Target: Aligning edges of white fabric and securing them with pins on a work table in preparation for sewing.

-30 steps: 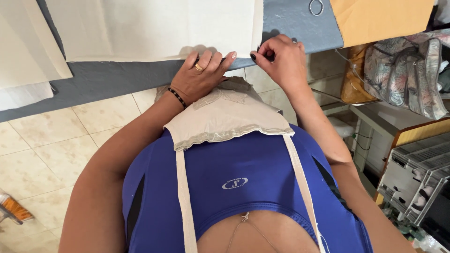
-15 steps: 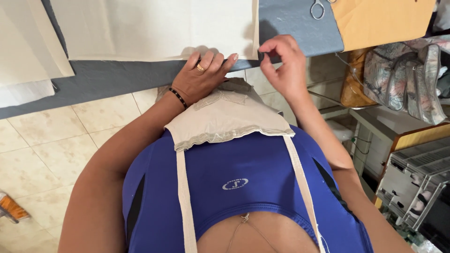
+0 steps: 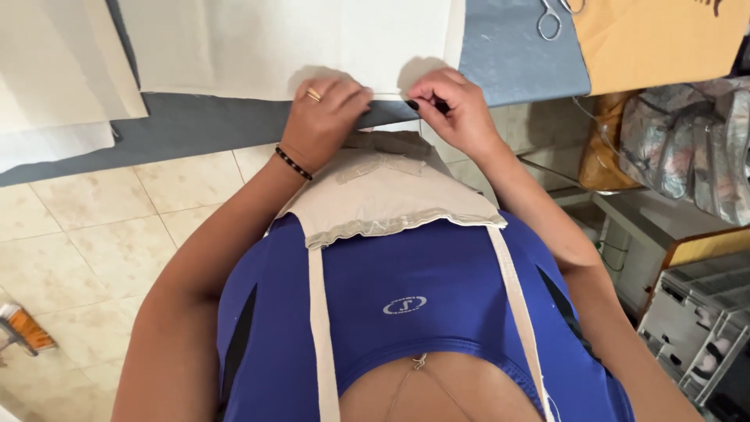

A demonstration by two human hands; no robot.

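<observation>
Cloth [image 3: 297, 39] edge lies under flat left hand [image 3: 324, 117]; right hand [image 3: 453, 105] pinches it just beside.

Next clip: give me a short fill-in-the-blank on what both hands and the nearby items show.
1. Both hands work at the near edge of the ____ fabric on the blue-grey table.
2. The left hand wears a gold ____ on one finger.
3. The beaded bracelet sits on the ____ wrist.
4. Metal ____ lie at the table's far edge, beyond the right hand.

Missing words: white; ring; left; scissors
</observation>
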